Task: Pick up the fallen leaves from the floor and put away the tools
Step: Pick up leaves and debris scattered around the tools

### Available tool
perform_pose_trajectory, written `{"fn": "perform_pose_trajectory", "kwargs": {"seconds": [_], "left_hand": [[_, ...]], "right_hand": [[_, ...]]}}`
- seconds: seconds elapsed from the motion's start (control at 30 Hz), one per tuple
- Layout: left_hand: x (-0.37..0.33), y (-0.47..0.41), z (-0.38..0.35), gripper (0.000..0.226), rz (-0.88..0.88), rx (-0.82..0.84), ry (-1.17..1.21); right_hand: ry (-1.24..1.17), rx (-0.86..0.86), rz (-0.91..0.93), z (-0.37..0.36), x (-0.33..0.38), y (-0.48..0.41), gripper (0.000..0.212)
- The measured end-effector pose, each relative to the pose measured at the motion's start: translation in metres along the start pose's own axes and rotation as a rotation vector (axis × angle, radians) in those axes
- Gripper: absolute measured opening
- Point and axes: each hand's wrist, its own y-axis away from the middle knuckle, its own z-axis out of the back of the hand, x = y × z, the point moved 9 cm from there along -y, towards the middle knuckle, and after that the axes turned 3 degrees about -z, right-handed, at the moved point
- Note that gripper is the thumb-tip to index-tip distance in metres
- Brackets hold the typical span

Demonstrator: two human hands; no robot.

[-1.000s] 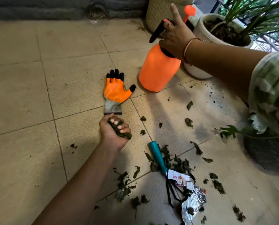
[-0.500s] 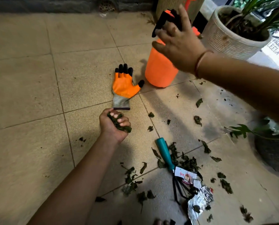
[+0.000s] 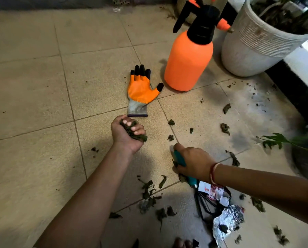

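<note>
My left hand (image 3: 127, 133) rests on the tiled floor, fingers curled round a wad of dark fallen leaves (image 3: 134, 131). My right hand (image 3: 192, 162) grips the teal handle of a small hand rake (image 3: 181, 159), whose black tines (image 3: 202, 203) lie toward me among litter. More dried leaves (image 3: 149, 191) lie scattered over the tiles around the rake and to the right. An orange glove (image 3: 140, 92) with black fingertips lies flat just beyond my left hand. The orange spray bottle (image 3: 189, 58) with a black pump head stands upright behind it.
A white ribbed planter (image 3: 253, 45) with soil stands at the back right beside the bottle. A dark pot (image 3: 307, 161) with a green plant sits at the right edge. Crumpled foil (image 3: 227, 221) and a torn paper label (image 3: 212, 191) lie by the rake's tines.
My right hand has let go of the spray bottle, swung down toward me and taken hold of the rake handle. The left hand stays put with its leaves.
</note>
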Motion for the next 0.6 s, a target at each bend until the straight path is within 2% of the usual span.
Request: {"fn": "perform_pose_trajectory", "kwargs": {"seconds": [0.1,0.23,0.43,0.53,0.6], "left_hand": [[-0.015,0.004,-0.013,0.033,-0.046,0.06,0.016],[-0.048,0.014,-0.028,0.032,-0.117,0.145,0.04],[-0.105,0.033,-0.033,0.034,-0.232,0.173,0.087],[-0.131,0.041,-0.023,0.034,-0.289,0.14,0.105],[-0.147,0.045,-0.011,0.034,-0.324,0.113,0.125]], "right_hand": [[-0.16,-0.026,0.057,0.023,0.025,-0.017,0.037],[-0.426,-0.089,0.069,0.057,0.06,-0.061,0.037],[-1.182,0.177,-0.119,0.009,0.106,-0.103,0.027],[-1.37,0.301,-0.196,-0.023,0.133,-0.099,0.028],[-1.346,0.321,-0.151,-0.035,0.149,-0.097,0.028]]}}
